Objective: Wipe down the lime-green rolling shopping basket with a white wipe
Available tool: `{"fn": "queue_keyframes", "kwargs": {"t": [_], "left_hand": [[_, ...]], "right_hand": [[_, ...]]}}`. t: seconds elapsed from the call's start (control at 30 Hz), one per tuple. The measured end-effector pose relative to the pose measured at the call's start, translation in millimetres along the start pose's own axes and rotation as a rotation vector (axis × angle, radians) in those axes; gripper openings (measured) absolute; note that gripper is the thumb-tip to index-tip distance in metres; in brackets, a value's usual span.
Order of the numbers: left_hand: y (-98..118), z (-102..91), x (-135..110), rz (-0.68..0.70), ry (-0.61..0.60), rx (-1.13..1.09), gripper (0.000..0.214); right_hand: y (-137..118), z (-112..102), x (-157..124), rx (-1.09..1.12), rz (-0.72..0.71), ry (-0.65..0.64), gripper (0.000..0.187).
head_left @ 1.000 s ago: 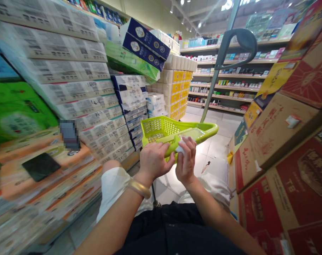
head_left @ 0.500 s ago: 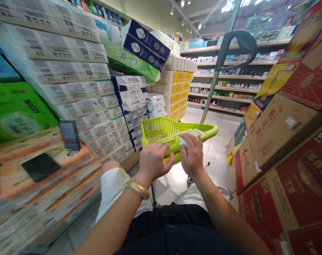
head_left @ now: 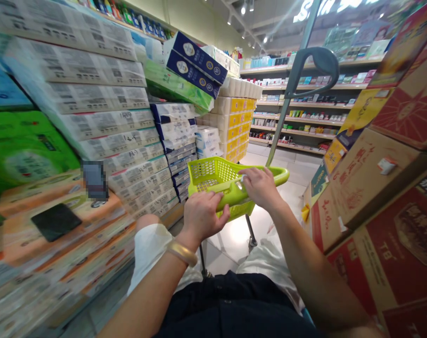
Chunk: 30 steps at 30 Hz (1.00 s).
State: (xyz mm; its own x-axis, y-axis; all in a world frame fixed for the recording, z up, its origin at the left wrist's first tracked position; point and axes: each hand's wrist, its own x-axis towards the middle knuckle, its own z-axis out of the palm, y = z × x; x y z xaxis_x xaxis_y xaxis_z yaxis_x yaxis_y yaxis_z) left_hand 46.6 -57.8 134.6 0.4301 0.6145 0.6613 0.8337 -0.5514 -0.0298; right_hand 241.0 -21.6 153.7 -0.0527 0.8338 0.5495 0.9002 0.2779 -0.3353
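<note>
While the left hand (head_left: 202, 218) curls its fingers around the lime-green basket (head_left: 208, 176) and the right hand (head_left: 261, 188) lies on its rim, grip unclear, toilet-paper packs (head_left: 111, 98) stand left and red cartons (head_left: 385, 239) right.

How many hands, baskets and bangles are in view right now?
Hands: 2 (left hand, right hand)
Lime-green baskets: 1 (lime-green basket)
Bangles: 1 (gold bangle, on the left wrist)
Total: 4
</note>
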Motion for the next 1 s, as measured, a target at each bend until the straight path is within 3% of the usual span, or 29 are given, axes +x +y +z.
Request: {"fn": "queue_keyframes", "kwargs": {"t": [0.13,0.3,0.4,0.67,0.8,1.0], "left_hand": [[-2.6,-0.7,-1.0,0.012,-0.014,0.011,0.031],[-2.3,-0.6,-2.3,0.013,-0.009,0.018,0.031],[0.0,-0.7,-1.3,0.002,-0.016,0.011,0.029],[-0.7,-4.1,0.3,0.006,-0.051,0.030,0.030],[0.2,-2.5,-0.9,0.008,-0.029,0.016,0.030],[2.8,-0.4,-0.9,-0.008,-0.002,-0.008,0.029]], "right_hand": [[-26.9,2.1,3.1,-0.046,-0.114,-0.129,0.036],[-18.0,-8.7,15.6,-0.083,0.026,-0.230,0.035],[-17.8,-8.5,18.1,-0.115,0.062,-0.213,0.034],[-50.7,9.3,-0.1,-0.055,-0.169,-0.192,0.036],[-30.1,0.9,-2.0,-0.025,-0.065,-0.148,0.036],[15.6,-5.2,-3.9,0.018,0.138,0.016,0.036]]}}
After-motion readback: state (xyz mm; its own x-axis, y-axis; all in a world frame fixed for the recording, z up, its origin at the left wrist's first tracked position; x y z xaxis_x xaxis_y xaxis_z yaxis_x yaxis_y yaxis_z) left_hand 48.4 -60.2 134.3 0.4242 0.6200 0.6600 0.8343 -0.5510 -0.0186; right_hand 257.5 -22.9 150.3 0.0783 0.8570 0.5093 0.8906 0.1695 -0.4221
